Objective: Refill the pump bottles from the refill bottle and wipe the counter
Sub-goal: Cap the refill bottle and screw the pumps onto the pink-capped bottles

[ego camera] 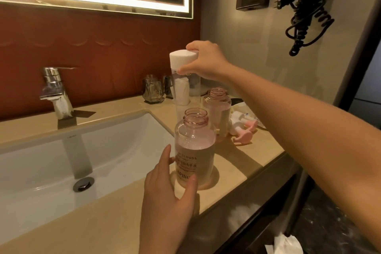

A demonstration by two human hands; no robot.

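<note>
Head cam, only view we get. Right hand (206, 60) is upper centre of frame, thumb n fingers pinching the white cap of the tall clear refill bottle (186, 80). Its base is hidden behind the pumps, so can't tell if it's lifted. Left hand (167, 192), lower centre, wraps the near pump bottle (194, 150) on the counter (237, 156). Neck open, pinkish liquid approx two-thirds up. Second pump bottle (217, 107) sits just behind-right, also open. Pump heads (243, 130) lie right of centre. Imo the refill bottle is smooth rigid plastic, prob slippery w/ soap on it. Cap grip suits unscrewing; for pouring I'd hold the body mid-height.
</note>
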